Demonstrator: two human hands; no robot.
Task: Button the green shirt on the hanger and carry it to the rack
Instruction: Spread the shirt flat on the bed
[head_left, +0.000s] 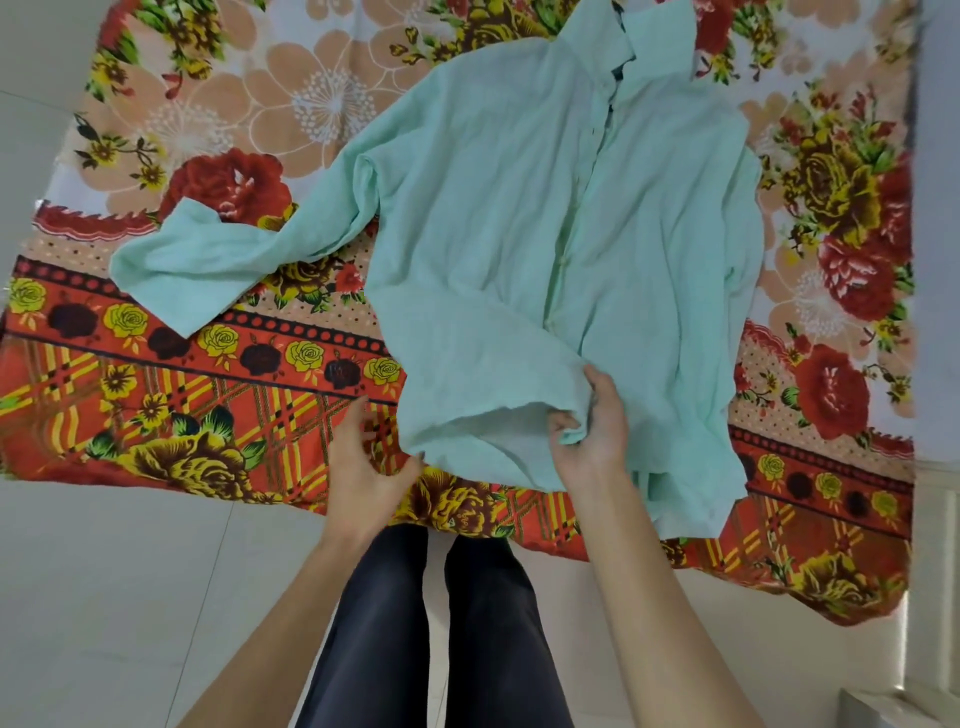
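Observation:
A pale green shirt (498, 218) lies spread front-up on a flowered bedsheet (171, 364), collar at the top, one sleeve stretched out to the left. A dark bit of hanger (618, 70) shows at the collar opening. My right hand (592, 421) pinches the bottom hem at the front placket, fingers curled round the cloth. My left hand (363, 462) sits just left of the hem's lower left corner, fingers loosely spread, one fingertip near the fabric, holding nothing. The front edges lie closed along the placket; whether the buttons are fastened I cannot tell.
The sheet covers a low bed or mat on pale tiled floor (104, 597). My legs in dark trousers (431, 623) stand at its near edge. A white wall or furniture edge (935, 312) runs along the right side.

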